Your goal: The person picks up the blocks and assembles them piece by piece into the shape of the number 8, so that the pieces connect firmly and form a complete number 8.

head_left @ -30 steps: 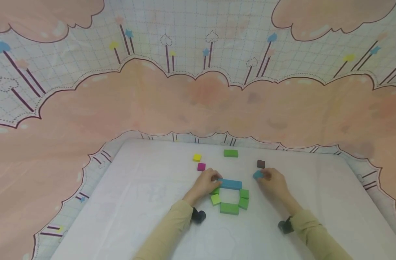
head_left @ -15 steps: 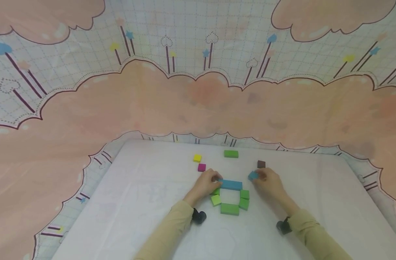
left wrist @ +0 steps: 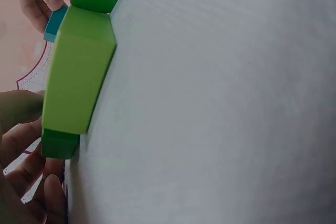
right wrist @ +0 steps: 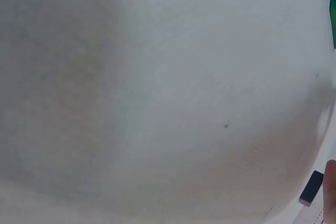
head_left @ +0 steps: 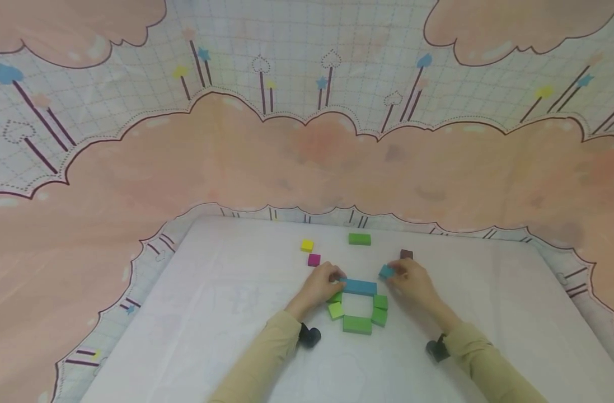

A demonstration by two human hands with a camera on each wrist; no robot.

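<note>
Beside the far right corner of a ring of blocks, my right hand (head_left: 412,281) pinches a small blue block (head_left: 386,272) between thumb and fingertips. That block (left wrist: 54,23) also shows in the left wrist view. My left hand (head_left: 320,284) grips the left end of a long blue block (head_left: 360,287), the far side of the ring; its fingertips are partly hidden. Small green blocks (head_left: 380,310) form the right side. On the left side are a light green block (head_left: 335,310) and a darker green block (head_left: 334,298), partly covered by the left hand. A long green block (head_left: 357,324) forms the near side.
Beyond the ring lie a yellow block (head_left: 307,245), a magenta block (head_left: 314,259) and a long green block (head_left: 359,239). A dark brown block (head_left: 406,254) sits just behind the right hand. All rest on a white table (head_left: 226,296), with a patterned cloth (head_left: 307,162) behind.
My right hand has moved left with the small blue block, closer to the long blue block. The left hand stays at the long block's left end.
</note>
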